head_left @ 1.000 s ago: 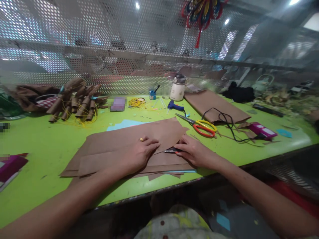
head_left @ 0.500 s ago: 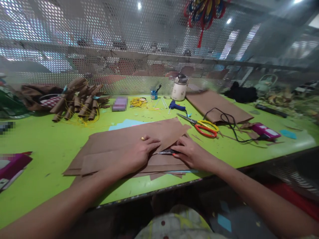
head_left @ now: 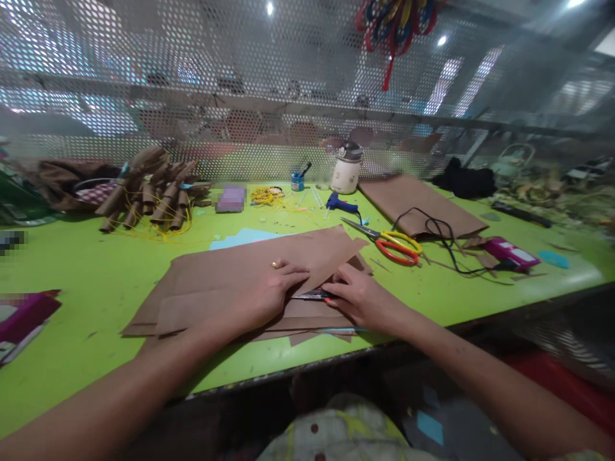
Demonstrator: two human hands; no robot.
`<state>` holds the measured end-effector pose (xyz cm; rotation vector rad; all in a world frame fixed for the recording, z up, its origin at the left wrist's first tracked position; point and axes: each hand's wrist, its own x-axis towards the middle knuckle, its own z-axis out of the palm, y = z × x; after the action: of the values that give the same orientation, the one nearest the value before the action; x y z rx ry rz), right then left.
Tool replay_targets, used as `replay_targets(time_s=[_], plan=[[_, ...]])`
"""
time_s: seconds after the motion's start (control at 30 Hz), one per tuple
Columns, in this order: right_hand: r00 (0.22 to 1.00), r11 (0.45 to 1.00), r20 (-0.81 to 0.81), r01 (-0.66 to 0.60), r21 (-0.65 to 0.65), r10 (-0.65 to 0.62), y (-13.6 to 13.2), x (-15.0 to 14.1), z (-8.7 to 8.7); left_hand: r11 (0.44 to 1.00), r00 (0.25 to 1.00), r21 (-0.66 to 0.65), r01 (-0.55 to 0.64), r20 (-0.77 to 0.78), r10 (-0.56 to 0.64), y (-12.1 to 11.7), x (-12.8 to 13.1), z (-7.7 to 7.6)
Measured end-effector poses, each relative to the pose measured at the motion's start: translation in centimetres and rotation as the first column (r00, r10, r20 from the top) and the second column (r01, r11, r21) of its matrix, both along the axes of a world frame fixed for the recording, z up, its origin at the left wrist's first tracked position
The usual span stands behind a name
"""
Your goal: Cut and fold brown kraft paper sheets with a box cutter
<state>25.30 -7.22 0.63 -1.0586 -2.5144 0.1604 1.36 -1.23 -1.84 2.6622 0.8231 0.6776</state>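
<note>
My left hand (head_left: 262, 291), with a gold ring on one finger, lies on the folded brown paper (head_left: 221, 275), fingers stretched out and pressing it down. My right hand (head_left: 362, 294) is closed around a thin-bladed cutting tool (head_left: 311, 295), its metal blade pointing left. The blade lies at the slanted edge of a raised paper flap, just right of my left fingers. My fingers hide most of the handle, so its exact kind is unclear. Light blue sheets (head_left: 245, 238) stick out from behind the brown paper.
Large scissors (head_left: 396, 247) with yellow and red handles lie beyond my right hand. Behind them are a blue glue gun (head_left: 342, 203), a white bottle (head_left: 346, 173) and more brown paper (head_left: 423, 205). Rolled brown cones (head_left: 166, 198) lie at the back left. The green table's (head_left: 230, 371) front edge is near me.
My right hand has slid slightly left with the cutting tool, and the blade reaches farther toward my left hand. My left hand stays in place on the paper.
</note>
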Motion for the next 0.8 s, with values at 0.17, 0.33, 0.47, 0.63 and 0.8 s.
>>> replay_targets(time_s=[0.17, 0.33, 0.47, 0.63, 0.8], plan=[[1.000, 1.000, 0.012, 0.003, 0.006, -0.003, 0.0, -0.5, -0.3, 1.000, 1.000, 0.003, 0.003, 0.023, -0.003, 0.2, 0.1, -0.1], [1.000, 1.000, 0.008, 0.008, -0.009, -0.008, -0.1, -0.6, 0.0, 1.000, 0.999, -0.026, -0.003, 0.038, 0.004, 0.5, -0.2, 0.3], [1.000, 1.000, 0.018, 0.019, -0.019, -0.019, -0.2, -0.7, 0.3, 0.996, 0.998, -0.092, -0.016, -0.058, 0.010, 0.1, -1.0, 3.1], [1.000, 0.998, -0.013, 0.014, -0.054, -0.015, -0.2, -0.6, 0.2, 0.995, 0.984, -0.066, 0.077, -0.156, -0.086, -1.4, -3.6, 6.2], [1.000, 0.998, -0.007, 0.015, -0.063, -0.016, -0.2, -0.5, 0.1, 0.998, 0.971, -0.041, -0.036, -0.240, 0.025, -2.8, -6.6, 5.4]])
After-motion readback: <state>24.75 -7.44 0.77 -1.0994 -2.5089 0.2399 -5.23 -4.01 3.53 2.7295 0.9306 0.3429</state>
